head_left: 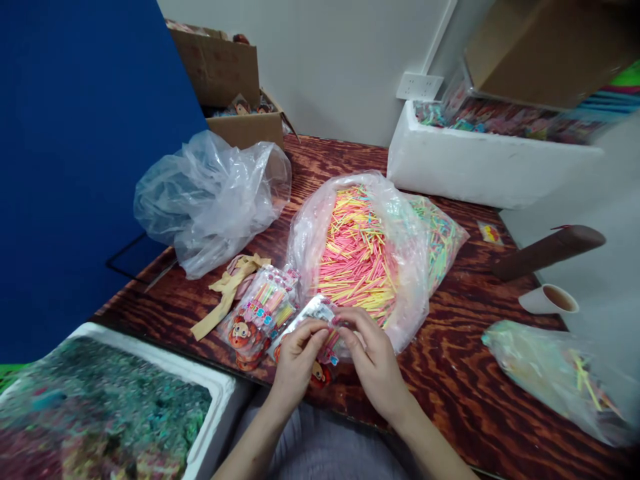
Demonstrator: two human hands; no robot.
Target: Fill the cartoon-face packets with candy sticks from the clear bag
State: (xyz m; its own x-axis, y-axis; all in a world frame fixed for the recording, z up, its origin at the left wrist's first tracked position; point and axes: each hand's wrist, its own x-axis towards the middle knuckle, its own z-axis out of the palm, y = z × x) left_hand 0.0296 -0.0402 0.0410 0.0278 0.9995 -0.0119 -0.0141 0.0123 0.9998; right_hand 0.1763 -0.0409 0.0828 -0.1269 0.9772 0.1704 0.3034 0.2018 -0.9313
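Observation:
My left hand (296, 363) and my right hand (374, 365) meet near the table's front edge. Fingers of both pinch the upper part of a small clear packet (321, 375) printed with a cartoon figure. Thin coloured sticks show inside it, partly hidden by my fingers. Just behind my hands, a large open plastic bag (414, 293) is full of pink and yellow sticks (354, 257). To the left lies a pile of similar filled packets (260, 317), with another packet partly behind my left hand. Tan finger cots or glove pieces (227, 293) lie beside the pile.
A crumpled clear bag (220, 193) and cardboard box (250, 127) stand back left. At the right are a foam box (480, 160), a brown tube (550, 252), a paper cup (547, 300) and a plastic bag (545, 373). A foam bin (220, 393) sits front left.

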